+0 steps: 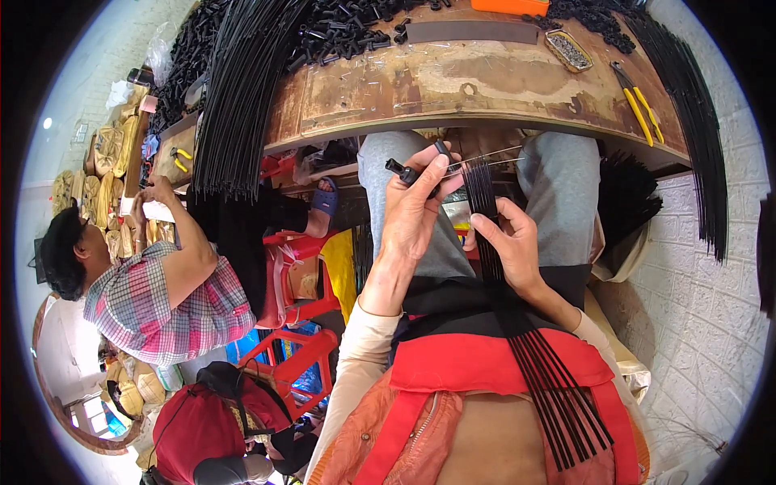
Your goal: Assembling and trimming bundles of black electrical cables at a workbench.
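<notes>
My left hand [410,208] is closed round a black tubular plastic fitting [398,169], whose flared end sticks out to the left. Two thin metal wires [503,155] run rightward from its fingertips, across the top of a row of thin black rods [480,184]. Those rods lie side by side, pinched between thumb and fingers of my right hand [512,242]. Their lower ends fan out over my red and black apron [453,364]. Whether the wires pass through the rod ends is too small to tell.
A wooden table [364,97] holds black plastic fittings [339,36], long black rod bundles [242,105], a small tray of metal bits [568,51] and yellow-handled pliers [638,105]. A co-worker in a plaid shirt [174,299] sits left, beside red stools [303,356]. A white wall [703,323] stands right.
</notes>
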`<state>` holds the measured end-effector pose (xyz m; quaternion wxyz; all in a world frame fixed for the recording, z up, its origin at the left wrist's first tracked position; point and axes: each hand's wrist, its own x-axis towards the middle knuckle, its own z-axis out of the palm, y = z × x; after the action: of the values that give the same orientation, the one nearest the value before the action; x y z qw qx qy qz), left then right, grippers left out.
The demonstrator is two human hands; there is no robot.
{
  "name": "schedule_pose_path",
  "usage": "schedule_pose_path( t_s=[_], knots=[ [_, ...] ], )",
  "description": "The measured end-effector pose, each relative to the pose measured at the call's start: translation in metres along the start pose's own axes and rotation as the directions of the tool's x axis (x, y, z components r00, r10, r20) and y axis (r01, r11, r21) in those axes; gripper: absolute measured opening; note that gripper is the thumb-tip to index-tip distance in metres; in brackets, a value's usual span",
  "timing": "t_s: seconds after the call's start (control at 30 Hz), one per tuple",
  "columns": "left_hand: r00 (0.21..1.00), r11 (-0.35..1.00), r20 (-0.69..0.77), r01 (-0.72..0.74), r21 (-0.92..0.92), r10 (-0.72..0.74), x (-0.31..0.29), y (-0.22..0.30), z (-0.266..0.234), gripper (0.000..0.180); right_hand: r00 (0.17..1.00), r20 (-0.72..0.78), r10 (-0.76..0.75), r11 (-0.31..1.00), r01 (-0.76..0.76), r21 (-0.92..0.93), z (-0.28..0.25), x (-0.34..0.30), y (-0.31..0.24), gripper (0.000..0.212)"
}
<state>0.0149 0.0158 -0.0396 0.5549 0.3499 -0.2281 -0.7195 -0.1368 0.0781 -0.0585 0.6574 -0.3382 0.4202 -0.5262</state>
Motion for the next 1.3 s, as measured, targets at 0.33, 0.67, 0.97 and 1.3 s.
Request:
schedule_pose_path(
  t_s=[0.33, 0.67, 0.97, 1.3],
  knots=[
    [1.0, 1.0, -0.002, -0.005, -0.005, 0.005, -0.003, 0.0, 0.002, 0.025, 1.0, -0.003, -0.007, 1.0, 0.007, -0.006, 0.002, 0.0, 0.001, 0.015],
    [1.0, 1.0, 0.011, 0.009, -0.005, -0.009, -0.004, -0.001, 0.001, 0.027, 1.0, 0.001, -0.018, 1.0, 0.018, 0.002, 0.002, 0.0, 0.002, 0.014],
    [1.0, 1.0, 0.021, 0.003, -0.001, -0.003, -0.009, 0.002, 0.004, 0.027, 0.999, -0.026, -0.04, 0.999, 0.04, -0.022, 0.006, -0.002, -0.003, 0.015],
    [0.993, 0.997, 0.12, -0.033, 0.073, 0.024, -0.018, 0.007, 0.006, 0.038, 0.999, -0.024, -0.022, 0.998, 0.02, -0.065, 0.003, -0.004, -0.001, 0.016]
  ],
)
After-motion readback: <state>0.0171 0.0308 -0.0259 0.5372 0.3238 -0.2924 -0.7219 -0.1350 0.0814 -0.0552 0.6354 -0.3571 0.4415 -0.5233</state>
